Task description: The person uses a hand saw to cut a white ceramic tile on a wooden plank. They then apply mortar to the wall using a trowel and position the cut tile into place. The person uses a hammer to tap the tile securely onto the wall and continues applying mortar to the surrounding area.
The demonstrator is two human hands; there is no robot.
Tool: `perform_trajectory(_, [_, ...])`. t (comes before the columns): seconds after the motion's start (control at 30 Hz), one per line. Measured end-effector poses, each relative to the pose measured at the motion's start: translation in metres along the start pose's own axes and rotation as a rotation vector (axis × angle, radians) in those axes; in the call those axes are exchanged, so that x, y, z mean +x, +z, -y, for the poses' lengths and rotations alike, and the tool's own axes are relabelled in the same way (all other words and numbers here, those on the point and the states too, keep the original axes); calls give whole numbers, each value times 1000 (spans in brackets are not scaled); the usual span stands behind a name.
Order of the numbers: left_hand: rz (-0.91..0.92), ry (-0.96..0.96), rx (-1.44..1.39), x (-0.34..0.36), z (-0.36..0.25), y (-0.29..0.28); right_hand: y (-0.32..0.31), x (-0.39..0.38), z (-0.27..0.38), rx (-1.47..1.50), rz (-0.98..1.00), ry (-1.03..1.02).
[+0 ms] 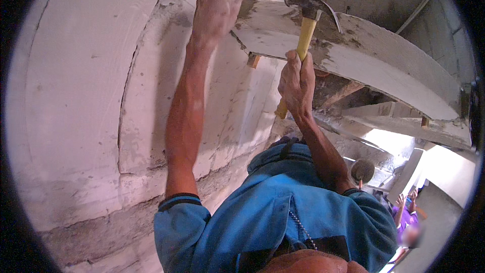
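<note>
In my right hand (pixel 297 82) is a claw hammer (pixel 306 35), gripped round its yellow handle with the dark metal head upward. The head is in front of a pale masonry beam (pixel 374 53); I cannot tell whether it touches. My left hand (pixel 217 12) is raised against the wall at the beam's left end. Its fingers are pinched together, and a small dark bit shows at their tips, too small to name. Just below the beam's left end a short piece of wood (pixel 253 60) sticks out.
A pale block wall (pixel 86 96) with cracked joints rises on the left. Beneath the beam are a slanting timber (pixel 343 93) and another wood stub (pixel 425 121). A round grey container (pixel 362 171) stands lower right. Farther off, a person in purple (pixel 407 222) has both hands raised.
</note>
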State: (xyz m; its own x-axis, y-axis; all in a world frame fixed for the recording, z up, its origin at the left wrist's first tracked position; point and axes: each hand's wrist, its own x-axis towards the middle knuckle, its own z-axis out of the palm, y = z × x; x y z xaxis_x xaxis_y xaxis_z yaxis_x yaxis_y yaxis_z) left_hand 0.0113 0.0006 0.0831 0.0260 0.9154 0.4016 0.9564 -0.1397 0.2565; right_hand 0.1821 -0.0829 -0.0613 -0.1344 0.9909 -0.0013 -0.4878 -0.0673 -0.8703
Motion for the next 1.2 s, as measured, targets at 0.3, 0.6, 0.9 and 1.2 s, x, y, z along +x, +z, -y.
perform_trajectory(0.3, [295,-62,68,24,34,18,-28,-10,10,-65,-89,70])
perform_trajectory(0.6, [348,54,77,24,53,28,-13,4,11,-425,12,-158])
perform_trajectory(0.9, [474,90,132,30,53,27,24,38,-7,-522,44,-196])
perform_trajectory(1.2, [485,177,122,33,51,27,23,39,-14,-504,8,-244])
